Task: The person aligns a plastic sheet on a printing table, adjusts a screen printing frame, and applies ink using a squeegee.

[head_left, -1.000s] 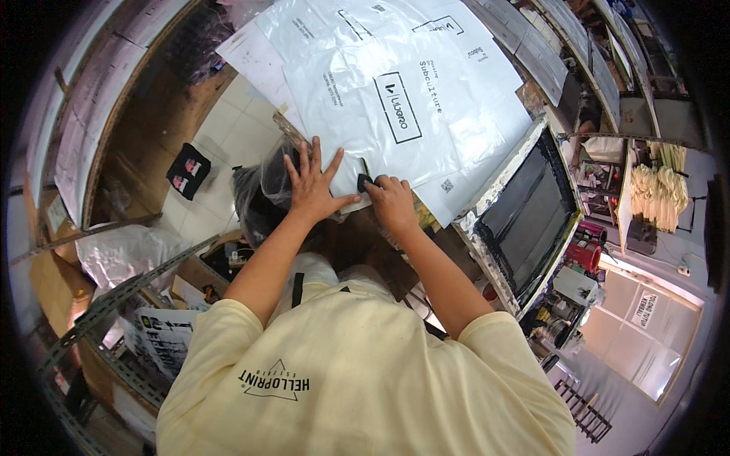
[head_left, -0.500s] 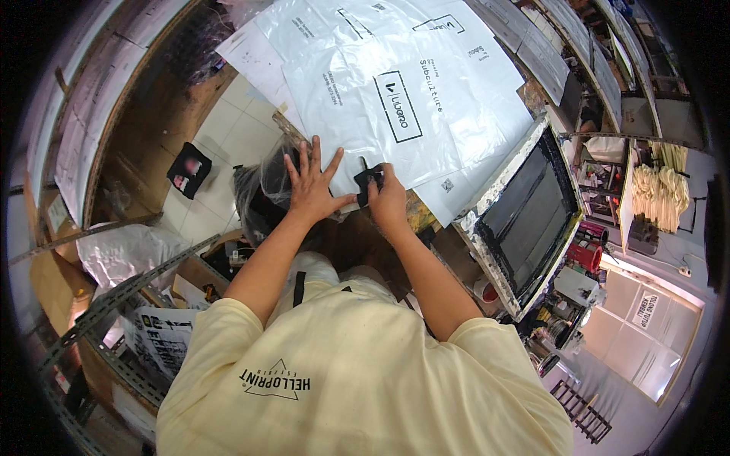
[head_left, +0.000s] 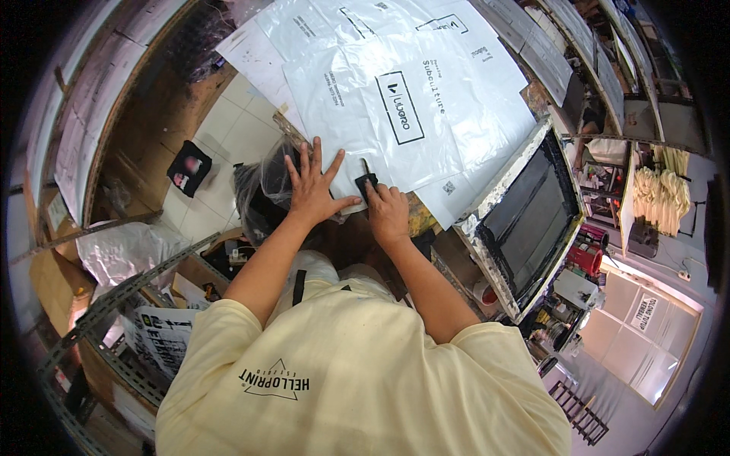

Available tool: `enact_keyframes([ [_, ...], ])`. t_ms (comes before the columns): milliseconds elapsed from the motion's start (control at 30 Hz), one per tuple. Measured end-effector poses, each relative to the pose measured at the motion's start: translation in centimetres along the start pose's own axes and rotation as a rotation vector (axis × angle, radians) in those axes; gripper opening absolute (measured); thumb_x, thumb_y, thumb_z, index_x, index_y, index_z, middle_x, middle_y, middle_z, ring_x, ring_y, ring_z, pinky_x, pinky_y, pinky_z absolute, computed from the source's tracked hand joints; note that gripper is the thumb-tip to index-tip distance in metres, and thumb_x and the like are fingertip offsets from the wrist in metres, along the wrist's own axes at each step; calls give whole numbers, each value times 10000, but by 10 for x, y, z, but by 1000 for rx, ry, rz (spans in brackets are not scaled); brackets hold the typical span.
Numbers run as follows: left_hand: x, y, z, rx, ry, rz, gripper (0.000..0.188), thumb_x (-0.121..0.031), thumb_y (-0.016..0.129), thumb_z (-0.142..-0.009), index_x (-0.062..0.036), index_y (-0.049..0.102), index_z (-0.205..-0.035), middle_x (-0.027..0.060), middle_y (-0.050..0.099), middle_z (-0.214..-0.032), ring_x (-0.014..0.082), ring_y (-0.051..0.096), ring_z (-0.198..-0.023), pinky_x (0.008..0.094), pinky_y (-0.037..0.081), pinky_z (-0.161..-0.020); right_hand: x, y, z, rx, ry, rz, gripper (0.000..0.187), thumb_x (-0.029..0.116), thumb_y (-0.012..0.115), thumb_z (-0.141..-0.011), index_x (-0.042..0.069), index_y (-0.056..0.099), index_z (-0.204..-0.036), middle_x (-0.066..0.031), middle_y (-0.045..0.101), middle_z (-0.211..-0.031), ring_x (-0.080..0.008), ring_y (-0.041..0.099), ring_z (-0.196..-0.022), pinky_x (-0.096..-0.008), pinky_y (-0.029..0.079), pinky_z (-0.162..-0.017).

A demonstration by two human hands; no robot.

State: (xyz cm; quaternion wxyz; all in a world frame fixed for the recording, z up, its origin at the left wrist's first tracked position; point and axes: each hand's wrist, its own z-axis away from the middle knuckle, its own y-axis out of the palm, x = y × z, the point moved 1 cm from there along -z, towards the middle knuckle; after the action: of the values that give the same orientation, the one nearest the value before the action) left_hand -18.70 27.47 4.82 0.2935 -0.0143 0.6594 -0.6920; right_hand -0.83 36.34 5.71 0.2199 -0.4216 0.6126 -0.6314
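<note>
Right hand (head_left: 388, 215): fingers curled in a loose bunch, fingertips on a small black piece (head_left: 366, 182) at the near edge of a white plastic bag (head_left: 346, 121). Can't tell if it's pinched or only pressed; thumb is out of sight. Left hand (head_left: 310, 182): laid out flat, fingers fanned wide, gripping nothing, palm side down at the bag's near-left edge.

Key relation: the black piece is between the hands, just ahead and left of the right fingertips, long axis running roughly away from the person. Right hand is nearer, touching; left thumb points across at it, just beside.

Farther out: bag lies printed side up, overlapping other white sheets. Dark-meshed screen frame (head_left: 530, 216) leans tilted at the right; crumpled clear plastic (head_left: 262, 186) hangs left of the left hand; black cloth item (head_left: 189, 169) on the tiled floor (head_left: 228, 121).

Hard to read: thin dark strip (head_left: 364, 165) beyond the black piece, could be part of it or separate. Piece's lower end is covered by fingers. Far sheets run off the top; lap area too dark.
</note>
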Motion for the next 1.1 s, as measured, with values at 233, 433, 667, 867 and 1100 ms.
enact_keyframes([
  [233, 1, 0, -1, 16, -8, 10, 1151, -847, 653, -692, -329, 233, -1630, 198, -62, -1702, 467, -53, -1550, 714, -96, -1159, 2, -3, -4, 14, 26, 31, 421, 119, 643, -846, 139, 698, -1262, -40, 621, -1014, -265, 553, -942, -430, 392, -813],
  [433, 0, -1, -1, 26, -12, 15, 1144, -837, 663, -692, -340, 232, -1629, 194, -66, -1703, 463, -51, -1552, 715, -98, -1158, 4, -5, -21, 57, 52, 29, 440, 122, 640, -849, 141, 689, -1286, -41, 620, -1028, -258, 546, -958, -425, 372, -824],
  [667, 3, 5, -2, 15, 4, -8, 1155, -825, 678, -688, -337, 222, -1631, 185, -73, -1704, 460, -47, -1552, 721, -95, -1156, 7, 10, -47, 24, 54, 18, 469, 166, 690, -805, 151, 673, -1273, -41, 617, -1048, -263, 553, -970, -433, 371, -828],
  [867, 3, 5, -3, 47, -16, -18, 1221, -832, 675, -682, -260, 186, -1645, 177, -81, -1705, 440, -74, -1556, 717, -115, -1154, 7, -1, -35, 71, -54, -19, 449, 149, 681, -810, 178, 692, -1258, -24, 619, -1029, -248, 554, -954, -432, 376, -819],
  [1100, 1, -1, -2, 68, -33, -7, 1270, -838, 669, -681, -199, 152, -1649, 175, -86, -1705, 423, -109, -1556, 709, -120, -1157, 1, -9, -18, 125, -42, 0, 528, 159, 744, -757, 164, 681, -1281, -30, 615, -1044, -251, 559, -977, -428, 382, -832],
])
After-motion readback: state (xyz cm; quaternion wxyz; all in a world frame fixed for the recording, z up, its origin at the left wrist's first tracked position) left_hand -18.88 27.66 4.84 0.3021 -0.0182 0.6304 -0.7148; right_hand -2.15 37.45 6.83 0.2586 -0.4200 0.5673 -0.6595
